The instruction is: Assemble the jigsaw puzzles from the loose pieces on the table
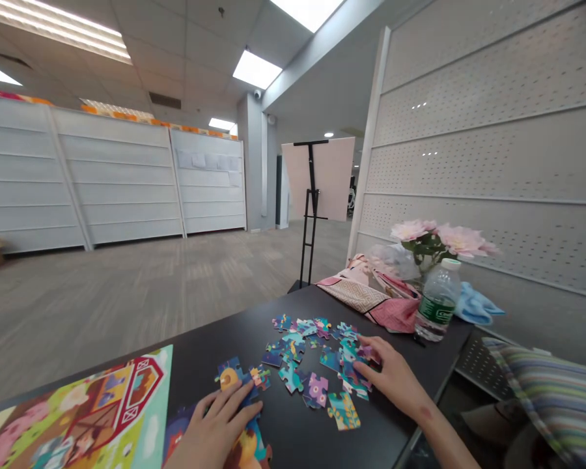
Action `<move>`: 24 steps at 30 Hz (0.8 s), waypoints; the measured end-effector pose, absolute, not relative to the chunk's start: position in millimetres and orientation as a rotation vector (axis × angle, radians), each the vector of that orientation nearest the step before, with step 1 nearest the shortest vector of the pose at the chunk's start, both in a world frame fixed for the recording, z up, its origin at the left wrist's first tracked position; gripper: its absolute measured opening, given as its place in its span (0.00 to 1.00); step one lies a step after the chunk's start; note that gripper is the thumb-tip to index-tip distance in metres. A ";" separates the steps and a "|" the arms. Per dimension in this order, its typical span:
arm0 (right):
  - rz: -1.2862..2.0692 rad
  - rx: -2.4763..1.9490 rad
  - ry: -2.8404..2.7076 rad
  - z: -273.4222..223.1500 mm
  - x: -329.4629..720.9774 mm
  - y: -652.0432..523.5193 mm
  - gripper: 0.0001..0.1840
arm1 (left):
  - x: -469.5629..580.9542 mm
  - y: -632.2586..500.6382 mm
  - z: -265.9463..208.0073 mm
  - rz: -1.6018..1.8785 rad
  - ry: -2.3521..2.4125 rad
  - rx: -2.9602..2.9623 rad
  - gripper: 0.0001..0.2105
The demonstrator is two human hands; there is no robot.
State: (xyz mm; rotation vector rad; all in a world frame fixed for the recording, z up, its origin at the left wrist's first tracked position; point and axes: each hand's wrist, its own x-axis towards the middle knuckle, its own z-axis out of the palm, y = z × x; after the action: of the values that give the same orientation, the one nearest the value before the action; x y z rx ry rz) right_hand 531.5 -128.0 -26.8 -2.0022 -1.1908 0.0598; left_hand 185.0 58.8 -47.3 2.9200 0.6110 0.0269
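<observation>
My left hand (219, 420) lies flat with its fingers spread over a joined section of jigsaw puzzle (254, 445), covering part of it. Just beyond those fingertips are an orange-and-blue puzzle piece (229, 374) and a smaller piece with a figure on it (260, 376). At the right side of the loose puzzle pieces (293, 348) is my right hand (388, 371), its thumb and forefinger apart over some pieces, with a purple one (368, 353) partly hidden between them. Closer to me sit a purple piece with eyes (316, 389) and a yellow-and-teal piece (344, 411).
A farm picture board (78, 417) covers the left of the black table (293, 435). A water bottle (438, 303), pink flowers (461, 241), a pink patterned cloth bag (371, 296) and a blue cloth (476, 303) stand at the right back. A striped cushion (557, 391) is beside the table.
</observation>
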 end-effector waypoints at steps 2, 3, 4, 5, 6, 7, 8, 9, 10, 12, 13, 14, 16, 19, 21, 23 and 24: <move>0.013 -2.063 -1.350 -24.4 525.1 -129.3 0.18 | 185.5 57.8 -44.8 0.024 0.624 2.926 0.32; 0.019 -2.063 -1.430 -23.7 522.7 -130.7 0.16 | 185.9 57.6 -44.1 0.023 0.628 2.927 0.32; 0.028 -2.045 -1.499 -23.5 521.4 -132.6 0.15 | 186.2 57.5 -43.8 0.020 0.632 2.929 0.32; 0.032 -2.019 -1.541 -24.0 521.4 -134.5 0.15 | 186.4 57.6 -43.8 0.015 0.634 2.932 0.32; 0.029 -2.002 -1.545 -25.3 523.0 -136.4 0.15 | 186.5 57.6 -44.1 0.012 0.634 2.937 0.32; 0.013 -2.003 -1.509 -27.4 526.0 -137.9 0.16 | 186.5 57.7 -44.7 0.009 0.631 2.942 0.32; -0.020 -2.030 -1.443 -30.2 530.2 -138.8 0.18 | 186.3 57.9 -45.3 0.007 0.626 2.948 0.32; -0.062 -2.074 -1.367 -33.5 535.1 -139.0 0.19 | 186.1 58.0 -46.0 0.006 0.620 2.955 0.32; -0.106 -2.125 -1.297 -37.0 540.0 -138.6 0.21 | 185.9 58.3 -46.6 0.008 0.614 2.960 0.32; -0.190 -2.212 -1.213 -43.5 547.8 -136.0 0.23 | 185.6 59.0 -47.5 0.017 0.600 2.959 0.33; -0.225 -2.239 -1.197 -45.9 549.8 -134.1 0.23 | 185.6 59.5 -47.6 0.020 0.598 2.953 0.34; -0.247 -2.254 -1.195 -47.6 550.4 -132.2 0.24 | 185.7 60.1 -47.5 0.017 0.600 2.945 0.34; -0.265 -2.269 -1.209 -48.8 547.8 -128.9 0.23 | 186.1 61.2 -47.2 -0.021 0.600 2.924 0.35; -0.252 -2.319 -1.292 -46.3 539.6 -126.0 0.20 | 186.2 62.2 -47.9 -0.039 0.596 2.921 0.34; -0.240 -2.358 -1.344 -43.6 535.0 -125.2 0.19 | 186.0 62.3 -50.0 0.014 0.597 2.935 0.34; -0.234 -2.401 -1.335 -41.2 532.3 -124.8 0.20 | 185.8 62.6 -52.6 0.052 0.596 2.939 0.34; -0.229 -2.421 -1.319 -40.2 531.6 -124.6 0.22 | 185.9 62.8 -53.6 0.049 0.588 2.933 0.33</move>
State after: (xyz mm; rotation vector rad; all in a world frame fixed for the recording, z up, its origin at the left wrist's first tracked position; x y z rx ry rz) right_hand 531.6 -124.6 -40.2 -2.4211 -1.3192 -0.2293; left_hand 185.9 62.8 -53.6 2.9326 0.5883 0.0485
